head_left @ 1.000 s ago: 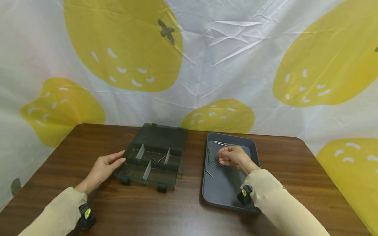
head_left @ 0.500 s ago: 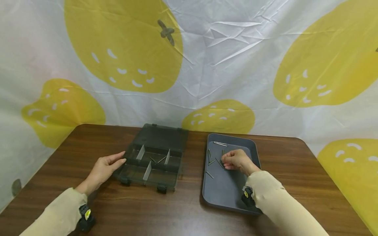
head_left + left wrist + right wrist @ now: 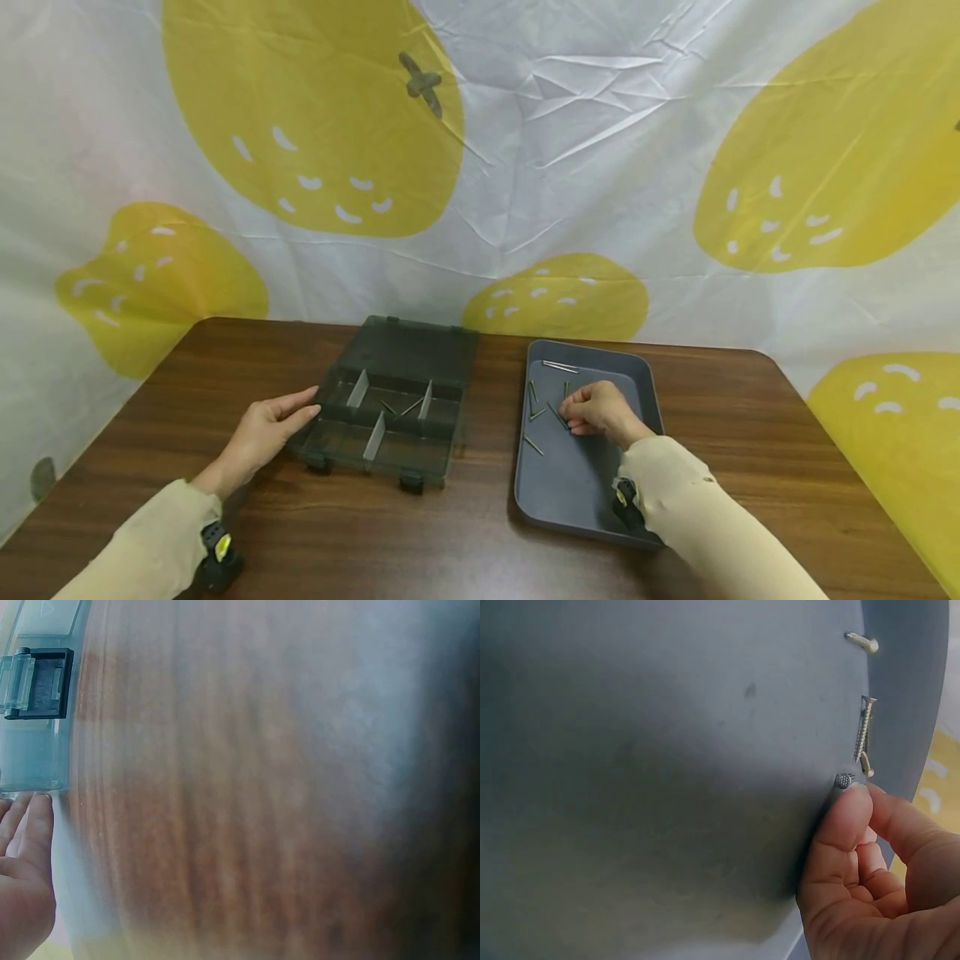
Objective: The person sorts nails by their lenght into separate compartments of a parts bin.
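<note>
A dark translucent compartment box [image 3: 408,454] with its lid raised sits left of centre on the table. My left hand [image 3: 258,429] rests against its left side, with straight fingers [image 3: 34,832] touching the box wall in the left wrist view. Two thin metal pieces [image 3: 411,406] lie in a back compartment. My right hand [image 3: 600,410] is low over the grey tray [image 3: 555,492], thumb and forefinger pinching a dark nail [image 3: 557,414]; its textured head shows by the fingertips in the right wrist view. A threaded screw [image 3: 865,731] and a nail [image 3: 862,642] lie farther along the tray.
Several more nails or screws lie in the tray, including silver ones [image 3: 560,367] at the back and one [image 3: 533,445] near its left wall. Behind the brown wooden table [image 3: 360,542] hangs a white cloth [image 3: 570,200] with yellow fruit prints.
My right hand has shifted slightly right and down in the tray, uncovering a nail behind the fingers, and its fingertips now meet at the dark nail. The left hand and box have stayed put.
</note>
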Demonstrator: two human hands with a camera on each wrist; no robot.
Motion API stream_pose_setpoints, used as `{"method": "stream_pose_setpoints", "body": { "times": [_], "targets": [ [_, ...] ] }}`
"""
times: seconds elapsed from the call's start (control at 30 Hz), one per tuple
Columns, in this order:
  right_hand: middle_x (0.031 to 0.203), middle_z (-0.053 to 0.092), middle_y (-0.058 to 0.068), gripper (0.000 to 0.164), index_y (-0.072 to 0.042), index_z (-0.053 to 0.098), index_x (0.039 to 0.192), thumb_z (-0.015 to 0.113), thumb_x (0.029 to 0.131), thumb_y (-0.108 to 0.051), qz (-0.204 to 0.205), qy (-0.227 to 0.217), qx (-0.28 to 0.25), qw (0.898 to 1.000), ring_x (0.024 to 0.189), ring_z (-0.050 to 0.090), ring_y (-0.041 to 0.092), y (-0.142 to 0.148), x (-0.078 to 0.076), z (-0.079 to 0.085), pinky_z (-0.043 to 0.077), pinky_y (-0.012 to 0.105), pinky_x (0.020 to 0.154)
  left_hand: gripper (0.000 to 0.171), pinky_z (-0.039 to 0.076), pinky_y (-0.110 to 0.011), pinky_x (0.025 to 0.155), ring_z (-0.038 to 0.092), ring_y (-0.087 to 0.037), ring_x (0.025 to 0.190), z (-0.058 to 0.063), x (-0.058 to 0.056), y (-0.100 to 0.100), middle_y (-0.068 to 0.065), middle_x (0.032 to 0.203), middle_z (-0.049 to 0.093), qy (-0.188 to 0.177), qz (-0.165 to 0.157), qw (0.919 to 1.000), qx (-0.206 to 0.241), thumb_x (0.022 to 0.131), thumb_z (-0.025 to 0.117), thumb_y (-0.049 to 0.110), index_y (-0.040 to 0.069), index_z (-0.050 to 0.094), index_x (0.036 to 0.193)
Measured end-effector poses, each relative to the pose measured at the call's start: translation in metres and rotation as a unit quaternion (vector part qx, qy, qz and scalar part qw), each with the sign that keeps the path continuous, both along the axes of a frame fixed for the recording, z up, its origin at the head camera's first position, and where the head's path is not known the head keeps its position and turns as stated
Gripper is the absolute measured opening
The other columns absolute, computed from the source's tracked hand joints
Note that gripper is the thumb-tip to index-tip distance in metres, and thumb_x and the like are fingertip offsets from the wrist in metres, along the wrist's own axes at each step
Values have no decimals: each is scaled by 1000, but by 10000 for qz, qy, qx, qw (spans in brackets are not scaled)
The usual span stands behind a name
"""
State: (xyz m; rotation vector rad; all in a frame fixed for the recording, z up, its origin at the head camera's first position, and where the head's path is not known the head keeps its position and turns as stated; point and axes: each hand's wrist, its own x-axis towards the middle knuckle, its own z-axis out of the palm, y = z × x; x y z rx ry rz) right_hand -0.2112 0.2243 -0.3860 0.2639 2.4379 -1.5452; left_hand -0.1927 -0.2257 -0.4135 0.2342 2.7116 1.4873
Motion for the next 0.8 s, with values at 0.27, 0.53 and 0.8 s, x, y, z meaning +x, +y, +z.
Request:
{"method": "stream_pose_setpoints", "body": {
  "times": [0.27,0.53,0.8],
  "targets": [
    [59,58,0,9,14,64,87,64,83,6,51,130,441,9989,47,55,3,-1,0,-2,51,19,47,56,39,-53,101,41,-39,129,-1,0,0,-20,141,42,-37,-17,10000,57,96,55,35,1,45,139],
    [59,59,0,5,8,65,81,68,82,4,13,138,611,9980,47,55,3,-3,0,-1,52,20,46,56,40,-53,101,41,-39,129,0,0,0,-20,143,40,-93,-64,9999,74,96,53,35,1,43,140],
    [58,58,-1,6,6,65,76,69,79,3,51,284,810,9963,47,54,4,-4,-2,-4,52,20,47,55,40,-52,101,42,-38,129,0,0,0,-19,142,42,-69,-26,9999,69,96,54,35,1,44,139]
  ]
}}
